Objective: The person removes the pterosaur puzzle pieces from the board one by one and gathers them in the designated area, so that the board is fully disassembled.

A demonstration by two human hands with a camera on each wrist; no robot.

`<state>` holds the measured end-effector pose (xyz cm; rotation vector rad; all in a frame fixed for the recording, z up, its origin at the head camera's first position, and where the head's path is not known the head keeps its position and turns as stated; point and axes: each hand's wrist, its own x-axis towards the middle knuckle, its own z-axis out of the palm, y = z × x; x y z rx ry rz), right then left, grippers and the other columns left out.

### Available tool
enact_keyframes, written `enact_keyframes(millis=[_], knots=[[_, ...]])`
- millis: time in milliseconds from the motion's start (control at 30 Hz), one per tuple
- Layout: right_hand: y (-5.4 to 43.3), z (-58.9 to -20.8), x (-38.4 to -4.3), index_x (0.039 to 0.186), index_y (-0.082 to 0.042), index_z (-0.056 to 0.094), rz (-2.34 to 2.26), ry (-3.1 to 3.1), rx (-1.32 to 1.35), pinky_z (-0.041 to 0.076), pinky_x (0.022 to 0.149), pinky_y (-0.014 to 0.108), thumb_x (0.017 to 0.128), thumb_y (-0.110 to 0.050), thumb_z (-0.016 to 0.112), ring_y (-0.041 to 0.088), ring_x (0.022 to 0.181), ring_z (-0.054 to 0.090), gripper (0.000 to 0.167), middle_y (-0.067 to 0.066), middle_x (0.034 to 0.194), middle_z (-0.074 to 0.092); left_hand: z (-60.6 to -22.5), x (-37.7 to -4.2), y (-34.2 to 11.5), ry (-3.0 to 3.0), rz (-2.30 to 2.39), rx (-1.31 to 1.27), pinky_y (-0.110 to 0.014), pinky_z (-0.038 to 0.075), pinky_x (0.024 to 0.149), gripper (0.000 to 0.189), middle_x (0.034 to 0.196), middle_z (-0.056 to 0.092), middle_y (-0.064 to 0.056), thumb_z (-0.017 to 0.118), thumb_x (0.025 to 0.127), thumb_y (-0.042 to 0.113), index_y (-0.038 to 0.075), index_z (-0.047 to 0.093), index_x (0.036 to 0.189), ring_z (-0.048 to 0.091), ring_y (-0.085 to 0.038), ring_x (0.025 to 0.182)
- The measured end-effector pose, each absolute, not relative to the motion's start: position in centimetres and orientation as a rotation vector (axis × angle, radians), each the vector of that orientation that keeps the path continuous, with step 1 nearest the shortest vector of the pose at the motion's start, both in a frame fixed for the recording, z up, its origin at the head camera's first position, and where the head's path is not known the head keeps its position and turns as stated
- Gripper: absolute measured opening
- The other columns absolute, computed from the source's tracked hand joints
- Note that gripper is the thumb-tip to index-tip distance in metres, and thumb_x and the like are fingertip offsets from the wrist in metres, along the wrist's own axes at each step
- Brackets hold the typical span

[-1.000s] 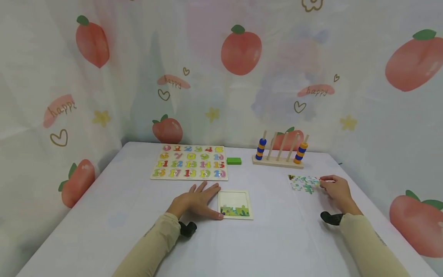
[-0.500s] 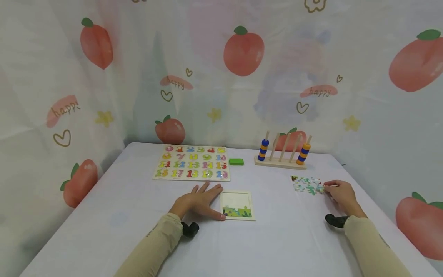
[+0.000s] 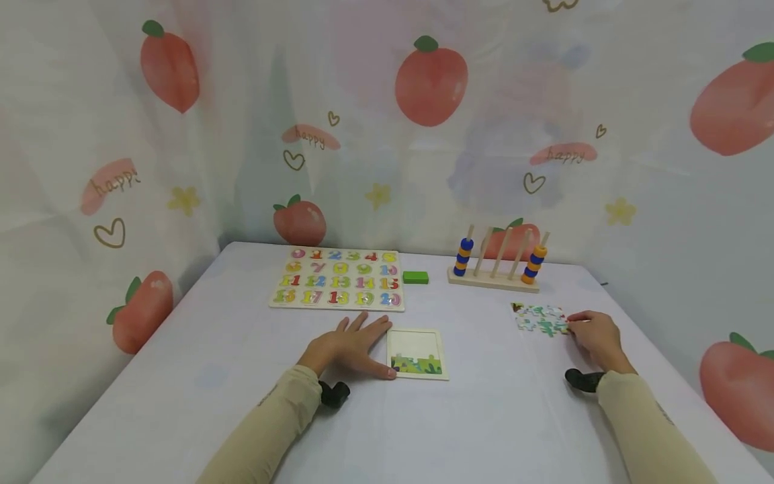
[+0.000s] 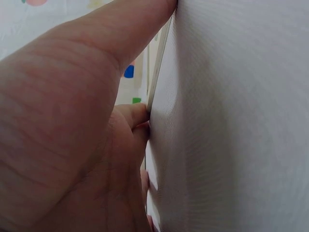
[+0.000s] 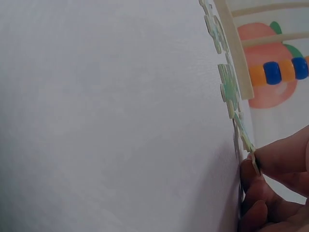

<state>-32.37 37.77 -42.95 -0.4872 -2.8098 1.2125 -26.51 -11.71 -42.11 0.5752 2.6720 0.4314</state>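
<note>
My left hand (image 3: pixel 349 346) lies spread on the table with straight fingers. Its thumb and index finger touch the left edge of a square wooden puzzle tray (image 3: pixel 414 343), whose bottom strip holds green cactus-pattern pieces. In the left wrist view, the thumb and a fingertip meet the tray's thin edge (image 4: pixel 158 72). Over on the right, a cluster of loose jigsaw pieces (image 3: pixel 541 318) lies flat. My right hand (image 3: pixel 598 339) is at the cluster's right end. Seen from the right wrist, its thumb and finger pinch a tilted jigsaw piece (image 5: pixel 256 164); its picture is hard to make out.
Behind the tray lies a wooden number puzzle board (image 3: pixel 338 277), with a green block (image 3: pixel 415 277) beside it. A wooden bead rack (image 3: pixel 494 279) with blue and orange beads stands behind the loose pieces. A peach-print cloth (image 3: pixel 375 148) hangs behind the white table.
My right fingers have shifted slightly nearer to me along the right side of the loose pieces. The left hand stays at the tray. The head view has shifted a little.
</note>
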Motion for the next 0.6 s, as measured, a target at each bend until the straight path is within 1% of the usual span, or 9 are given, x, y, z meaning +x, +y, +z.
enact_keyframes(millis=[167,433,600], knots=[[37.66,-42.94,-32.40,0.137,0.013,0.056,1.208,-2.789,-0.536,0.044,0.071,0.038,0.106,-0.010,0.051,0.037,0.102,0.051,0.040,0.033,0.130,0.054,-41.94,-26.43,-11.61,2.683,0.443,0.578,-0.055,0.001,0.131,0.109,0.179,0.016,0.006,0.076,0.088,0.071,0.023,0.026,0.172,0.000,-0.028,0.165],[37.30,-42.77,-32.30,0.136,0.014,0.056,1.203,-2.766,-0.573,0.046,0.069,0.036,0.107,-0.011,0.051,0.037,0.101,0.053,0.039,0.033,0.125,0.057,-41.96,-26.54,-11.62,2.686,0.448,0.569,-0.055,0.002,0.131,0.108,0.179,0.018,0.005,0.077,0.088,0.069,0.022,0.027,0.172,0.003,-0.029,0.165],[37.06,-42.75,-31.99,0.137,0.014,0.053,1.204,-2.763,-0.575,0.046,0.073,0.037,0.108,-0.015,0.047,0.038,0.104,0.052,0.042,0.033,0.127,0.056,-42.08,-26.42,-11.57,2.683,0.456,0.566,-0.056,0.003,0.131,0.108,0.179,0.018,0.005,0.078,0.088,0.068,0.022,0.027,0.172,0.004,-0.029,0.165]])
